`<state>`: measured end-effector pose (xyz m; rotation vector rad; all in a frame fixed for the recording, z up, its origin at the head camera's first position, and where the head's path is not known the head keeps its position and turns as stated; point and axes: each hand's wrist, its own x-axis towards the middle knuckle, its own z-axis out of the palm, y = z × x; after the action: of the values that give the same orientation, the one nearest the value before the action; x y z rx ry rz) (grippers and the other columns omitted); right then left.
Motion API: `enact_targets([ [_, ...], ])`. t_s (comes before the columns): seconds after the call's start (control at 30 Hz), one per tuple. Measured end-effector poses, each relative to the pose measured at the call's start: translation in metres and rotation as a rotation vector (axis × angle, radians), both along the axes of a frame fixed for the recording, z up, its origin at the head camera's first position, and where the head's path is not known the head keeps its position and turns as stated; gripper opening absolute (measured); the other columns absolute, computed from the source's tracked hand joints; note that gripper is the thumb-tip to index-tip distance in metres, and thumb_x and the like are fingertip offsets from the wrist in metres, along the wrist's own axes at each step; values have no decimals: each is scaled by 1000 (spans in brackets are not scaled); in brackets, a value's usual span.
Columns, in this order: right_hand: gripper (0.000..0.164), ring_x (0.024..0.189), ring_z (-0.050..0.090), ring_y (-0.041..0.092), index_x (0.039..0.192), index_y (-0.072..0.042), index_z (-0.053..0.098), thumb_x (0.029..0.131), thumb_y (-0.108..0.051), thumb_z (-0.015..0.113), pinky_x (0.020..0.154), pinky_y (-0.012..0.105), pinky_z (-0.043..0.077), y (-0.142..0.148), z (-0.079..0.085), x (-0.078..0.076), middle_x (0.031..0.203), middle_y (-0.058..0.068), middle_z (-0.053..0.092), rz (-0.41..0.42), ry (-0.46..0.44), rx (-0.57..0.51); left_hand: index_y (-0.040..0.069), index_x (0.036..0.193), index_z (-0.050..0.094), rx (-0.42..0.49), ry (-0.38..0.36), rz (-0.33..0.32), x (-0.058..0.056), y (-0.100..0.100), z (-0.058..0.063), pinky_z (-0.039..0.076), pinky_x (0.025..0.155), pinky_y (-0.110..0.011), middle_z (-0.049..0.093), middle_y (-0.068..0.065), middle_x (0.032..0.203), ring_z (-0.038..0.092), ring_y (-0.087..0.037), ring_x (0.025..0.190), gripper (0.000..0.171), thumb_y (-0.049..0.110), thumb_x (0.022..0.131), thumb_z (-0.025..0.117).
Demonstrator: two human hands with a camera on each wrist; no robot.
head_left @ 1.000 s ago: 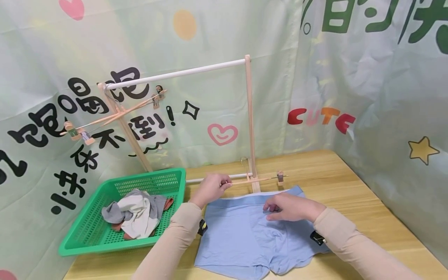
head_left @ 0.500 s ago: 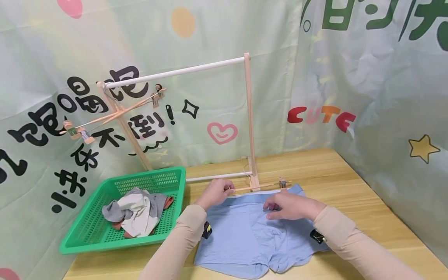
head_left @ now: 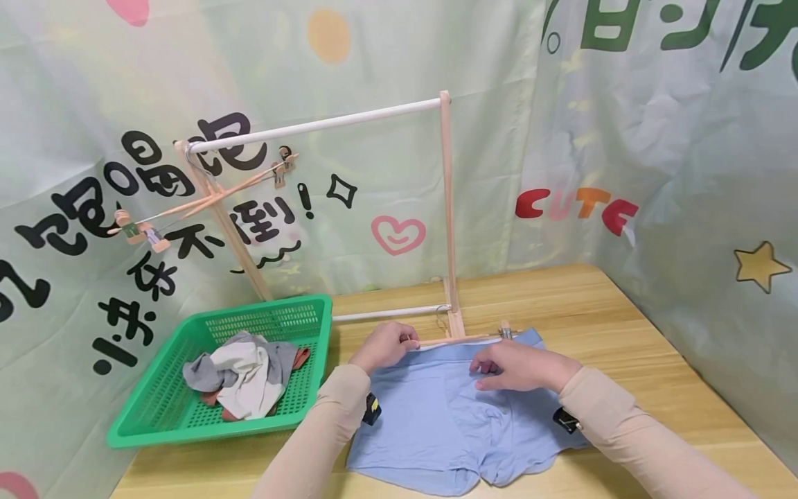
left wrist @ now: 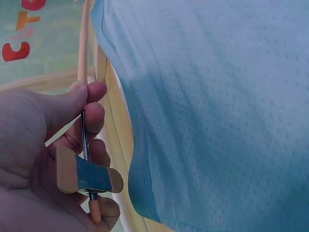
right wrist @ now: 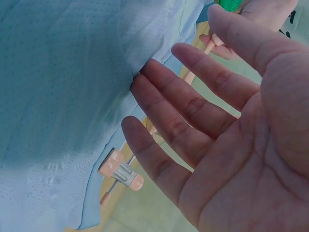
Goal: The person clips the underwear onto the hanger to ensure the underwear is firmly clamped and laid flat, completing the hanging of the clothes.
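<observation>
Light blue shorts [head_left: 418,416] lie spread on the table, waistband toward the rack. My left hand [head_left: 385,344] pinches one end of a thin clip hanger [head_left: 455,340] between thumb and fingers, just beyond the waistband. In the left wrist view, a clip [left wrist: 94,175] on the hanger's rod sits within the curl of that hand. The hanger's other clip [right wrist: 121,169] is right at the waistband's far corner in the right wrist view. My right hand [head_left: 524,366] is over the right half of the shorts, its fingers [right wrist: 159,108] spread and relaxed, fingertips at the fabric.
A green basket [head_left: 324,346] holding crumpled grey, white and rust-coloured clothes [head_left: 249,374] stands on the left. Behind the shorts is a wooden rack [head_left: 447,208] with a white top rail, where another clip hanger [head_left: 212,197] hangs. Printed curtains surround the wooden table [head_left: 623,360].
My left hand has brought the hanger down and toward the waistband, and its far clip has lowered to the waistband's right corner. My right hand has stayed nearly in place.
</observation>
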<state>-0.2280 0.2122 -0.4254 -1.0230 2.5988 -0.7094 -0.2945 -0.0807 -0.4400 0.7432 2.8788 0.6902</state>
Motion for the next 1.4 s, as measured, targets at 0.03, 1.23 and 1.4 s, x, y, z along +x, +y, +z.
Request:
enact_targets([
  [0.03, 28, 93, 63, 4, 119, -9, 76, 101, -30, 76, 84, 34, 56, 0, 0, 0, 101, -7, 72, 2, -1, -1, 13, 94, 78, 0, -9, 4, 0, 0, 0, 41, 65, -27, 61, 4, 75, 50, -11, 68, 15, 18, 105, 69],
  [1.23, 32, 83, 62, 5, 125, 0, 73, 103, -24, 73, 78, 26, 53, -47, 17, -30, 93, -4, 73, 51, -65, 10, 1, 123, 72, 50, 146, 344, 20, -12, 8, 58, 95, -49, 70, -21, 118, 69, -38, 111, 24, 0, 101, 66],
  [1.4, 26, 74, 59, 2, 119, -1, 75, 103, -21, 73, 73, 23, 52, -66, 17, -48, 86, -3, 73, 81, -2, -12, -5, 120, 67, 9, 137, 441, 28, -16, 8, 57, 99, -51, 70, -25, 115, 67, -41, 110, 28, 0, 94, 75],
])
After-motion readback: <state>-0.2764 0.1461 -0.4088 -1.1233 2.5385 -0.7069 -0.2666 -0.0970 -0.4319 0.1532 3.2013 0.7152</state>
